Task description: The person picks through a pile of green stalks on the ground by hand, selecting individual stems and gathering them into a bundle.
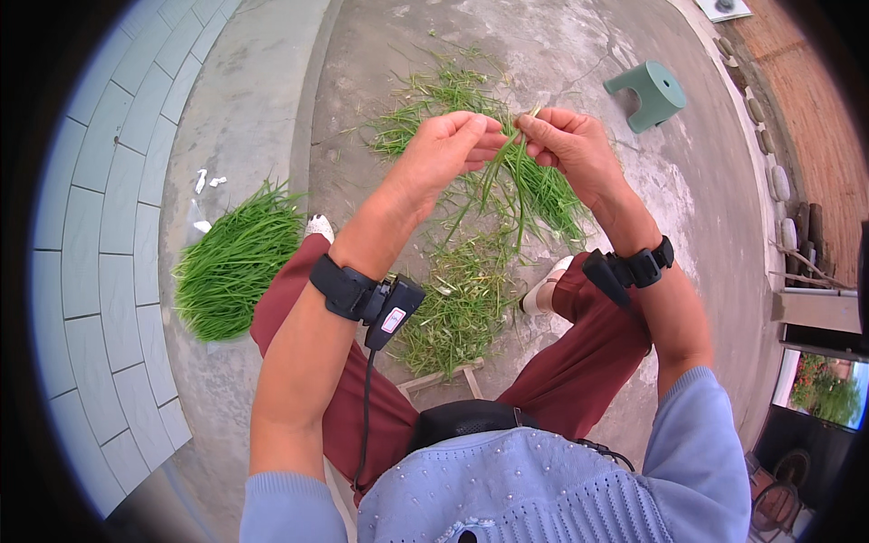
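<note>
Ahead of me, my right hand (570,149) pinches a small bunch of chives (516,167) near its pale end, and the long green leaves hang down below the fingers. Close beside it on the left is my left hand (453,149), its thumb pressed to the forefinger and the other fingertips reaching the hanging leaves. Whatever lies in that pinch is too small to make out. Beneath and beyond the hands, loose chives (453,90) are spread over the floor. Between my feet lies a heap of yellowish-green trimmings (453,308).
A thick, neat pile of chives (237,262) rests to the left, near white scraps (201,181). At the upper right stands a green plastic stool (654,95). Pale tiles (86,235) run along the left; stones (778,181) edge the concrete on the right. A wooden frame (444,376) shows below the trimmings.
</note>
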Action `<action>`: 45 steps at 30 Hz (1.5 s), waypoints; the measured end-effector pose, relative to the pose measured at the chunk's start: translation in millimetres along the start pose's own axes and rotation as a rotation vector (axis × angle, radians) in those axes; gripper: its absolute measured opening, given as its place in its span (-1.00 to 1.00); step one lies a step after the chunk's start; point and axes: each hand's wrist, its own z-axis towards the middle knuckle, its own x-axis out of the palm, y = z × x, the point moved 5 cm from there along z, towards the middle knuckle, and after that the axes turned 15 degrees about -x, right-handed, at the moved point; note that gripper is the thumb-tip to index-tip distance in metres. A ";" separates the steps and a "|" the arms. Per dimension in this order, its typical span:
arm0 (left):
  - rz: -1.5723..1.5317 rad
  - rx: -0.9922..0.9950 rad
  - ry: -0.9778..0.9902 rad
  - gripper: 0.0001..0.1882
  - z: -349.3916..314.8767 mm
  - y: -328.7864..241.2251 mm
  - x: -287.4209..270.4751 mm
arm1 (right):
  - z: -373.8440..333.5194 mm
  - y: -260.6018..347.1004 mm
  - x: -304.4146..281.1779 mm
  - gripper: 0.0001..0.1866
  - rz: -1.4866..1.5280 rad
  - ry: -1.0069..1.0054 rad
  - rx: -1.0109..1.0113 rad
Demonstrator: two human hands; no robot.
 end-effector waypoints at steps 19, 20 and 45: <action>-0.021 -0.274 0.096 -0.86 34.2 42.9 36.3 | -33.3 -40.0 -25.7 -0.81 -0.204 0.075 0.059; -0.019 -0.266 0.120 -0.86 34.4 43.0 38.9 | -36.3 -39.8 -28.7 -0.81 -0.176 0.059 0.040; 0.065 -0.189 0.044 -0.85 35.1 38.5 47.0 | -47.6 -35.4 -39.1 -0.79 -0.066 -0.034 0.102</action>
